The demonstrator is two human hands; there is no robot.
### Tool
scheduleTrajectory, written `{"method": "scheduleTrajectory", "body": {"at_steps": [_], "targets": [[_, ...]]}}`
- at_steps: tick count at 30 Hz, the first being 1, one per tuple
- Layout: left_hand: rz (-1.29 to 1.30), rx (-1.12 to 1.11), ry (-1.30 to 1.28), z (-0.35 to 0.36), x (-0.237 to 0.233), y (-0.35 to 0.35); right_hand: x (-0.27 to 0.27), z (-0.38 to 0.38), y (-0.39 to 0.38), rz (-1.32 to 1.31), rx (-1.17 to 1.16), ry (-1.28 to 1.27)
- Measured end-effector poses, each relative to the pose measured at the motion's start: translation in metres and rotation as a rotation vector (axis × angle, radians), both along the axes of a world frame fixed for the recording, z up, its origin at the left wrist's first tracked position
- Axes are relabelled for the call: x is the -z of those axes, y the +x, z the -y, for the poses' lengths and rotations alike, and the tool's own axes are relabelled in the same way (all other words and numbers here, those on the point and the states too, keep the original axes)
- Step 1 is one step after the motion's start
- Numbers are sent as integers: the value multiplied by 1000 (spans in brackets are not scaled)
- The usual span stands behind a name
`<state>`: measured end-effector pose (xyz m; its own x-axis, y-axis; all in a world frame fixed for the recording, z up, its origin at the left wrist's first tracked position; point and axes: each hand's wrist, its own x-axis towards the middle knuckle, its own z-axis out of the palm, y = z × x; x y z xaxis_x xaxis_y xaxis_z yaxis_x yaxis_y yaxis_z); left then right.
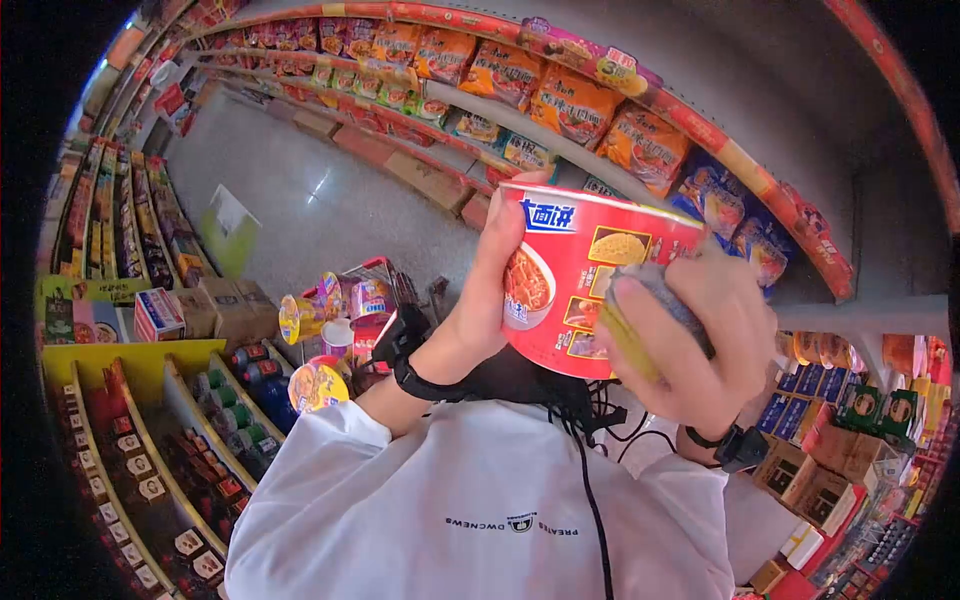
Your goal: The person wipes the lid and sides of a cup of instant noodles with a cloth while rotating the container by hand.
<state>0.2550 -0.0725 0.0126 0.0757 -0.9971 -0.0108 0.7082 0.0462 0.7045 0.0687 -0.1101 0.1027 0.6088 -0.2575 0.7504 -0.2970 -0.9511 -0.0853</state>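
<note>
A red instant noodle bucket (560, 265) is held up in front of my chest, its printed side facing me. My left hand (485, 290) grips it from the left side, with the fingers behind it mostly hidden. My right hand (715, 335) is closed around a grey and yellow cloth (660, 305), pressed against the right part of the bucket's side. Black bands are strapped on both wrists.
Shelves with orange noodle packs (575, 105) run along the far side. A basket (375, 270) with several noodle cups (318, 385) is at the left. Lower left, a shelf holds jars (235, 415); boxes (785, 470) stand at the right. Black cords (590, 500) hang over my white shirt.
</note>
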Motion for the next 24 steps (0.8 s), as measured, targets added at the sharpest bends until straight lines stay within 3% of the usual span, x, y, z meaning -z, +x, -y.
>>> {"method": "scheduleTrajectory", "body": {"at_steps": [4, 6, 10, 11, 16, 24], "targets": [[84, 90, 74, 16, -21, 21, -2, 14, 17, -26, -26, -162], [-85, 143, 18, 30, -20, 34, -8, 19, 23, -17, -5, -118], [-111, 211, 9, 58, -37, 49, -17, 31, 33, 12, 59, -9], [29, 174, 54, 65, -40, 49, -17, 38, 37, 61, 88, -51], [-5, 321, -24, 80, -37, 61, -26, 51, 45, 49, 202, -51], [125, 325, 25, 99, -25, 57, -25, 53, 59, -51, 340, -62]]}}
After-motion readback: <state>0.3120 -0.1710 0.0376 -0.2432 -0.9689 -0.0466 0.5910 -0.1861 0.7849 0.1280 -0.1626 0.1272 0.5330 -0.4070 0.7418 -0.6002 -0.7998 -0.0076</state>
